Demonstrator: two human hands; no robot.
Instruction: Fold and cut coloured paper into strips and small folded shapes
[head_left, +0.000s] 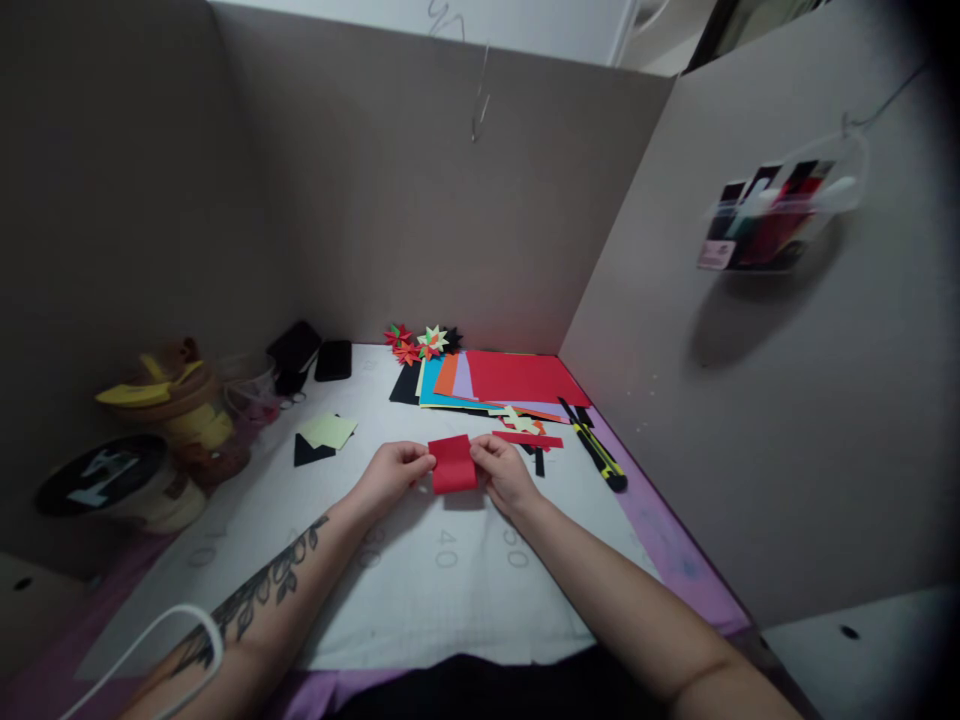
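Observation:
A small red paper piece (454, 466) is held up over the white table covering, its lower part curving in a soft bend. My left hand (396, 475) pinches its left edge between thumb and fingers. At the opposite edge, my right hand (504, 472) pinches the paper near its upper right corner. Behind my right hand lie red paper strips (529, 439) and pale and orange paper scraps (519, 421). Light green paper (328, 431) and a black paper piece (312, 452) rest to the left of my hands.
Coloured sheets (525, 379) and folded paper stars (433, 341) sit at the back. A yellow and black cutter (600, 455) lies at right. Pots (187, 410), a black-lidded tub (105, 475) and a black phone (334, 360) stand or lie left. Walls enclose the table.

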